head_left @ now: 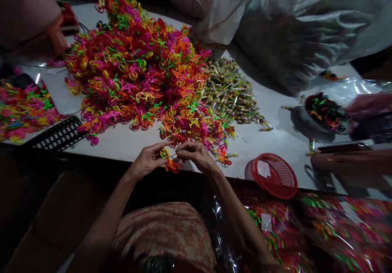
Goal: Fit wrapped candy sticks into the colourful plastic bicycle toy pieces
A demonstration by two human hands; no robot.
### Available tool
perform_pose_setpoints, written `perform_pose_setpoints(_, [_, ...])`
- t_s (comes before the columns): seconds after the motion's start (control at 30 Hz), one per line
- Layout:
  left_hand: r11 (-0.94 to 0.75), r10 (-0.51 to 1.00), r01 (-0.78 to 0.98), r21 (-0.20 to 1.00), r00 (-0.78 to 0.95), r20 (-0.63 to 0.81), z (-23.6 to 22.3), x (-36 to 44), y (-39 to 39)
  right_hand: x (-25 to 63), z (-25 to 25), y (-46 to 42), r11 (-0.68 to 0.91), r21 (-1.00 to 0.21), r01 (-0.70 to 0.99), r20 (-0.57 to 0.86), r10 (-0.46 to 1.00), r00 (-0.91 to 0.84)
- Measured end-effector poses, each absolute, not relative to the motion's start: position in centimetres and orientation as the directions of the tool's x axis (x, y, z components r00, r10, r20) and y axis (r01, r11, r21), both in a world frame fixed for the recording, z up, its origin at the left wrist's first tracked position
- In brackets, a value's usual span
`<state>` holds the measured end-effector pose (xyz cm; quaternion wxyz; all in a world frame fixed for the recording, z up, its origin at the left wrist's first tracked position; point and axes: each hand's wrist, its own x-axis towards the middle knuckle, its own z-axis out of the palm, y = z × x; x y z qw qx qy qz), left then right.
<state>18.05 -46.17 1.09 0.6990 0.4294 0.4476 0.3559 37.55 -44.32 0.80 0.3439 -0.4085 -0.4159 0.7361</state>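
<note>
At the table's front edge, my left hand pinches a small yellow and orange plastic toy with ring-shaped parts. My right hand meets it from the other side, its thumb and fingers closed on the end of a small shiny wrapped tube. The fingers partly hide where tube and toy meet. Just beyond both hands rises a large heap of bright plastic toys in pink, orange, yellow and green. To its right lies a pile of small wrapped tubes.
A red plastic basket stands at the front edge on the right. Farther right are a bowl of toys and another person's arm. A black tray lies at left. Large plastic bags stand behind; bags of toys sit below the edge.
</note>
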Motion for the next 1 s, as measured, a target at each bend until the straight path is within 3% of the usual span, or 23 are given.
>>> perform_pose_setpoints(0.27, [0.364,0.865,-0.031,0.931,0.382,-0.326,-0.1,18.1,-46.5,38.1,1.3,-44.6,-0.352,-0.935,-0.031,-0.289,0.813,-0.505])
perform_pose_setpoints(0.43, [0.158,0.929,0.126,0.979,0.318,-0.190,0.0,18.4,-46.6,37.5,1.1,-46.5,-0.033,-0.991,0.128,-0.076,0.936,-0.344])
perform_pose_setpoints(0.6, [-0.102,0.957,0.219,0.970,0.289,0.035,1.0,18.4,-44.4,38.5,2.6,-45.8,0.006,-0.996,0.093,-0.009,0.987,-0.163])
perform_pose_setpoints(0.7, [-0.215,0.976,0.554,0.805,0.094,0.196,1.1,17.5,-41.1,40.2,4.2,-43.0,0.108,-0.986,0.131,0.125,0.983,0.133])
perform_pose_setpoints(0.8, [-0.123,0.969,0.873,0.473,0.003,0.247,0.4,16.4,-38.0,41.4,5.0,-40.2,0.214,-0.943,0.253,0.276,0.931,0.240])
perform_pose_setpoints(0.9, [-0.194,0.958,0.948,0.252,0.128,0.256,-0.5,15.5,-36.4,42.2,4.5,-39.2,0.326,-0.814,0.481,0.443,0.884,0.150])
perform_pose_setpoints(1.0, [-0.288,0.940,0.949,0.128,0.254,0.227,-0.9,14.6,-36.2,43.9,2.8,-39.9,0.292,-0.744,0.601,0.482,0.857,0.182])
